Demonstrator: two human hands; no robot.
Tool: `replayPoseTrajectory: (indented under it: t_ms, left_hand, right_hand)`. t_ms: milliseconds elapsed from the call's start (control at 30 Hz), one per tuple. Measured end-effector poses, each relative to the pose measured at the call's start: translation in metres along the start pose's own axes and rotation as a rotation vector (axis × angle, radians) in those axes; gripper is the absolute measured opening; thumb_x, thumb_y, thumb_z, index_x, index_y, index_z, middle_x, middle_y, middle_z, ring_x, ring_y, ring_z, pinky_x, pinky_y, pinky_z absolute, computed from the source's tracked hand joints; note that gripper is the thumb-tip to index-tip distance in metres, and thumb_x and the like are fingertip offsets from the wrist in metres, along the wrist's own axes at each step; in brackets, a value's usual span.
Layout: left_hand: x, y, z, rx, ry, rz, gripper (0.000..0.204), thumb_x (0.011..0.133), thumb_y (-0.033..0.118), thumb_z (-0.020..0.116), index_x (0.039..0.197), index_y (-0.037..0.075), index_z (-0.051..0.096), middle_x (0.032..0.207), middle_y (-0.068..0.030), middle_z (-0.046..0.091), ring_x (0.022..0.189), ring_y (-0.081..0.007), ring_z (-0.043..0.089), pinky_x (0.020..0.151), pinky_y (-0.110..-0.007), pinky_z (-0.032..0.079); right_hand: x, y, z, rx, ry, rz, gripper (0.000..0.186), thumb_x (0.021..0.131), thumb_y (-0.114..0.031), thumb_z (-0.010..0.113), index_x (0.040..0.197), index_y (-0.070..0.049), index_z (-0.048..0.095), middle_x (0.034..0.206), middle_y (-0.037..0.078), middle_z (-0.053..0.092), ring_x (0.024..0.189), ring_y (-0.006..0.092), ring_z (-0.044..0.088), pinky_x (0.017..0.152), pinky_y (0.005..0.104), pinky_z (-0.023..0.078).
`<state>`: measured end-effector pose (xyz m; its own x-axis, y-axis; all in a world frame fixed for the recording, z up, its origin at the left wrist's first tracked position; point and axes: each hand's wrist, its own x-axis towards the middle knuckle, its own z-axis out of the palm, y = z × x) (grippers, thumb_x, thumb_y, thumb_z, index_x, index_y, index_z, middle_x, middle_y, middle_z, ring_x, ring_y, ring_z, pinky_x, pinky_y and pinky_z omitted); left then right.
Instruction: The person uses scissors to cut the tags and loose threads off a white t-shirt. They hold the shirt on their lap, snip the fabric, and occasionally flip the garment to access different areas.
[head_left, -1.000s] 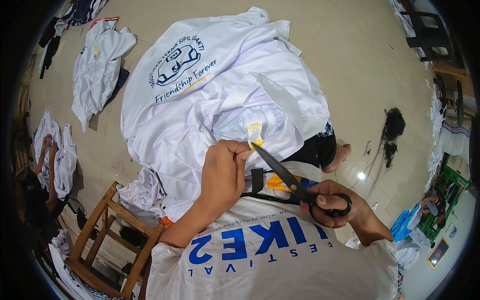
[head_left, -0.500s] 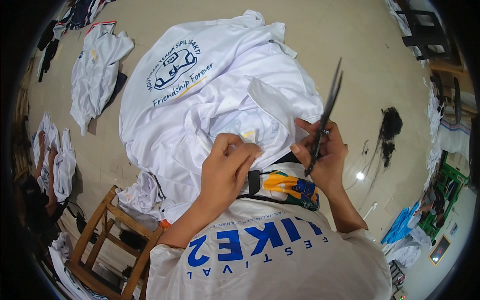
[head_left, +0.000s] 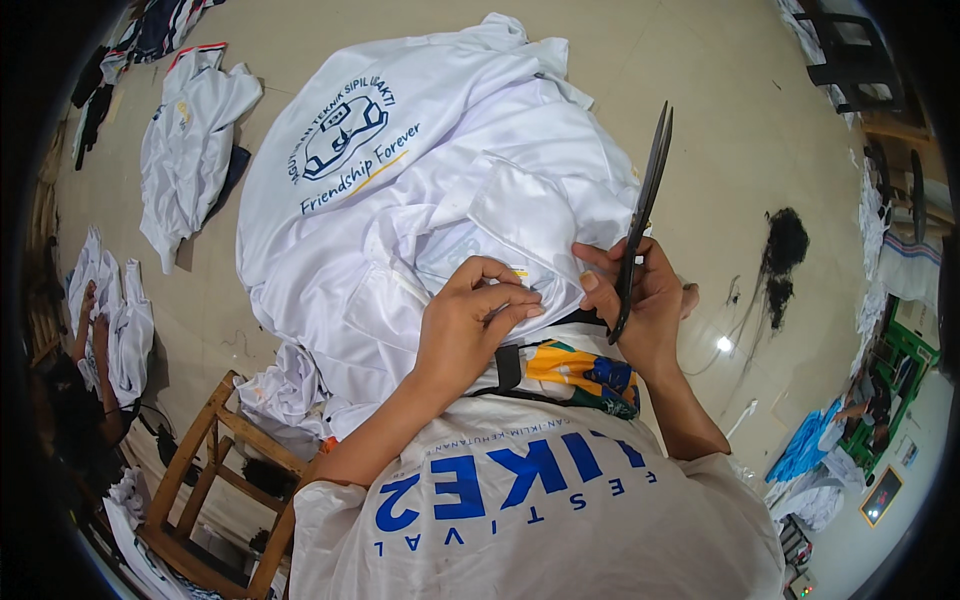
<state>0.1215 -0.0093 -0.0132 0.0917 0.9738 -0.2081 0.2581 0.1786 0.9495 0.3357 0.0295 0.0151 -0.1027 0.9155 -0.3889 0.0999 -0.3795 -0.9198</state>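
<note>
The white garment (head_left: 440,130) lies in a broad, rumpled heap directly in front of the person, its dark blue printed emblem facing up at the far left. Its near edge reaches the lap. A small yellow mark (head_left: 520,272) shows on the cloth just beside the left fingertips.

The left hand (head_left: 460,325) enters from lower left, forearm angled up and to the right, back of the hand uppermost. The fingers are curled; thumb and forefinger extend rightward with a narrow gap at the tips, over the near part of the cloth. Whether fabric is pinched between them cannot be told.

The right hand (head_left: 652,312) is raised at the right edge of the heap, wrist below, fingers above. It holds the black scissors (head_left: 650,185) across the fingers, seen nearly edge-on, blades close together and pointing up and away from the body. Thumb and forefinger extend leftward, moderately spread, at the cloth edge; contact there is unclear.

Below the hands are a yellow, blue and green patterned cloth (head_left: 570,368) and the person's white shirt (head_left: 600,530) with blue lettering. A wooden frame (head_left: 190,452) stands at lower left. On the tiled floor (head_left: 700,90) lie another white garment (head_left: 190,140) at upper left and a dark tangle (head_left: 785,245) at right.
</note>
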Motion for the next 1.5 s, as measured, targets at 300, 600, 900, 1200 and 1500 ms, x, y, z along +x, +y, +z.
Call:
replayPoseTrajectory:
  t_ms: [300, 600, 900, 1200, 1500]
  left_hand:
    - [0.002, 0.003, 0.003, 0.248, -0.090, 0.164, 0.006, 0.096, 0.005, 0.069, 0.099, 0.001, 0.065, 0.102, -0.0139, 0.058, 0.092, -0.0306, 0.063, 0.082, -0.036, 0.051]
    - [-0.005, -0.005, -0.003, -0.023, 0.166, 0.083, 0.007, 0.108, 0.005, 0.051, 0.108, -0.002, 0.051, 0.107, -0.0155, 0.052, 0.093, -0.0289, 0.054, 0.086, -0.036, 0.047]
    - [0.001, -0.002, 0.000, 0.056, 0.249, 0.153, 0.005, 0.107, 0.003, 0.053, 0.108, -0.002, 0.052, 0.108, -0.0168, 0.052, 0.092, -0.0297, 0.054, 0.083, -0.036, 0.047]
    - [0.001, -0.002, -0.001, 0.070, 0.253, 0.167, 0.006, 0.106, 0.003, 0.055, 0.109, -0.001, 0.052, 0.109, -0.0167, 0.052, 0.090, -0.0294, 0.056, 0.078, -0.037, 0.048]
    - [-0.001, 0.002, 0.000, 0.085, 0.238, 0.197, 0.007, 0.104, 0.000, 0.056, 0.109, -0.001, 0.052, 0.111, -0.0181, 0.053, 0.092, -0.0308, 0.058, 0.082, -0.037, 0.049]
  right_hand:
    - [0.000, -0.001, 0.002, -0.002, 0.014, 0.016, 0.036, 0.096, -0.001, 0.074, 0.118, 0.001, 0.046, 0.119, 0.023, 0.075, 0.093, 0.0116, 0.073, 0.072, 0.0220, 0.058]
    - [-0.021, -0.027, -0.011, -0.011, -0.119, 0.139, 0.033, 0.096, -0.011, 0.073, 0.114, 0.002, 0.049, 0.085, 0.016, 0.075, 0.059, 0.0098, 0.064, 0.056, 0.0223, 0.052]
    - [-0.056, -0.054, -0.050, 0.210, -0.602, 0.802, 0.046, 0.090, -0.040, 0.073, 0.105, 0.002, 0.061, 0.061, 0.011, 0.065, 0.041, 0.0129, 0.056, 0.037, 0.0236, 0.039]
    - [-0.052, -0.058, -0.048, 0.242, -0.668, 0.919, 0.045, 0.089, -0.043, 0.073, 0.102, -0.001, 0.064, 0.059, 0.008, 0.062, 0.041, 0.0125, 0.054, 0.037, 0.0245, 0.034]
    - [-0.051, -0.058, -0.044, 0.175, -0.660, 0.915, 0.042, 0.093, -0.042, 0.070, 0.101, -0.001, 0.064, 0.058, 0.007, 0.061, 0.040, 0.0111, 0.051, 0.036, 0.0250, 0.033]
